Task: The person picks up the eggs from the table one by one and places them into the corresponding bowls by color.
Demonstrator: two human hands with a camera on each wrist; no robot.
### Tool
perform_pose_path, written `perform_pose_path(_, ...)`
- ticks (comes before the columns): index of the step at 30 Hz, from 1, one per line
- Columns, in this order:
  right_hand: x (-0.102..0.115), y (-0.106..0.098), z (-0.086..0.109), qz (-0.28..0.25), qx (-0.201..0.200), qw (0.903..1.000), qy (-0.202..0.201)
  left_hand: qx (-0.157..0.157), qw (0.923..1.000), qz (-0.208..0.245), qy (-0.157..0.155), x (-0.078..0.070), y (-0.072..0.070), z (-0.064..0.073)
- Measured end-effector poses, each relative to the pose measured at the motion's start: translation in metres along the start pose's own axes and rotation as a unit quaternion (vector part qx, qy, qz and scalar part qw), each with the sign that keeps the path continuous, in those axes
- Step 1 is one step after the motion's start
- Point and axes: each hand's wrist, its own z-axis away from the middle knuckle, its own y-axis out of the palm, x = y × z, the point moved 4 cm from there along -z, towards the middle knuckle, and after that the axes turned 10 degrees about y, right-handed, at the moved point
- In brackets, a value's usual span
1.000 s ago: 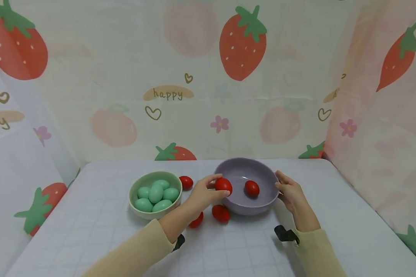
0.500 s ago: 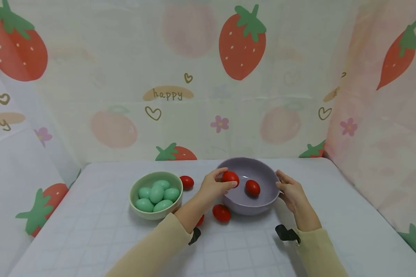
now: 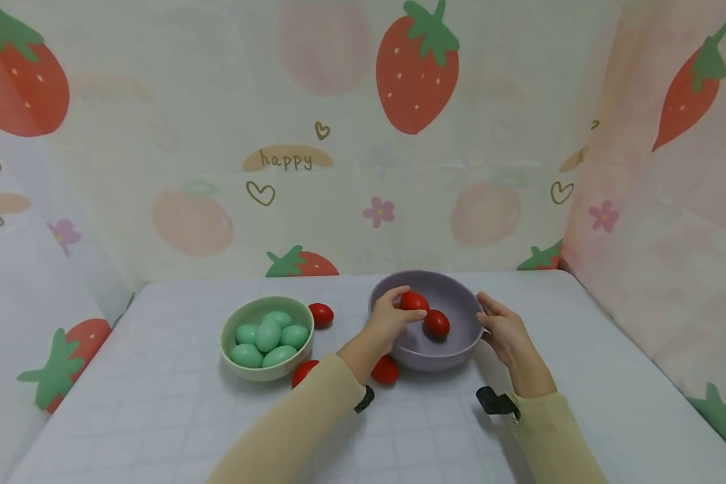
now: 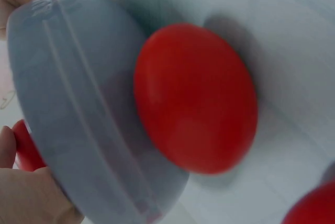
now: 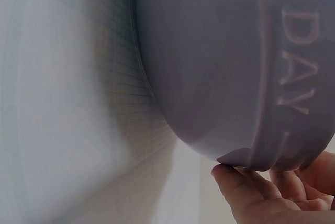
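My left hand (image 3: 390,325) reaches over the near left rim of a purple bowl (image 3: 438,359) and pinches a red egg (image 3: 414,302) between thumb and fingers, inside the bowl. Close beside it, a second red egg (image 3: 437,325) lies on the bowl's floor. In the left wrist view the held egg is mostly hidden behind the bowl wall. My right hand (image 3: 508,334) grips the bowl at its right side; its fingertips (image 5: 224,174) press against the outer wall below raised letters in the right wrist view.
Left of the purple bowl stands a pale green bowl (image 3: 260,374) with several green eggs (image 3: 268,335). Red eggs lie on the white table (image 3: 157,403): one (image 3: 321,315) behind, one (image 3: 305,372) partly behind my left sleeve, one (image 4: 196,98) against the purple bowl's near side.
My left hand has carried the red egg rightward and down into the purple bowl, beside the other red egg. My right hand keeps its place on the bowl.
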Motion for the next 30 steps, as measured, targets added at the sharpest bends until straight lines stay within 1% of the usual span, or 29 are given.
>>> perform_pose_path(2, 0.0, 0.0, 0.0, -0.001, -0.002, 1.0, 0.002, -0.01, 0.9999, 0.002, -0.013, 0.002, 0.003, -0.004)
perform_pose_path(5, 0.001, 0.0, 0.0, 0.0, -0.004, 1.0, 0.003, -0.019, 0.9991, -0.013, -0.036, 0.007, 0.007, -0.011)
perform_pose_path(9, -0.001, 0.001, 0.0, -0.001, -0.005, 1.0, 0.004, -0.029, 0.9975, -0.016, -0.063, 0.015, 0.009, -0.02)
perform_pose_path(13, -0.002, 0.004, -0.001, 0.002, -0.001, 1.0, 0.003, -0.06, 0.9959, -0.01, -0.067, 0.024, 0.007, -0.03)
perform_pose_path(15, -0.003, 0.004, -0.001, 0.004, 0.0, 1.0, 0.001, -0.075, 0.995, -0.016, -0.065, 0.028, 0.006, -0.036)
perform_pose_path(18, -0.003, 0.004, 0.0, 0.004, -0.002, 1.0, -0.001, -0.092, 0.9933, -0.036, -0.059, 0.032, 0.006, -0.042)
perform_pose_path(23, -0.001, 0.004, 0.001, 0.002, -0.002, 1.0, -0.004, -0.115, 0.9877, -0.082, -0.067, 0.037, 0.008, -0.05)
perform_pose_path(26, 0.0, 0.003, 0.002, 0.003, -0.003, 1.0, -0.003, -0.119, 0.9814, -0.126, -0.083, 0.037, 0.009, -0.053)
perform_pose_path(29, 0.001, 0.0, 0.001, 0.004, -0.01, 0.9999, 0.001, -0.115, 0.9739, -0.172, -0.094, 0.036, 0.011, -0.056)
perform_pose_path(30, 0.001, -0.001, 0.001, 0.004, -0.012, 0.9999, 0.002, -0.113, 0.9724, -0.18, -0.097, 0.035, 0.011, -0.056)
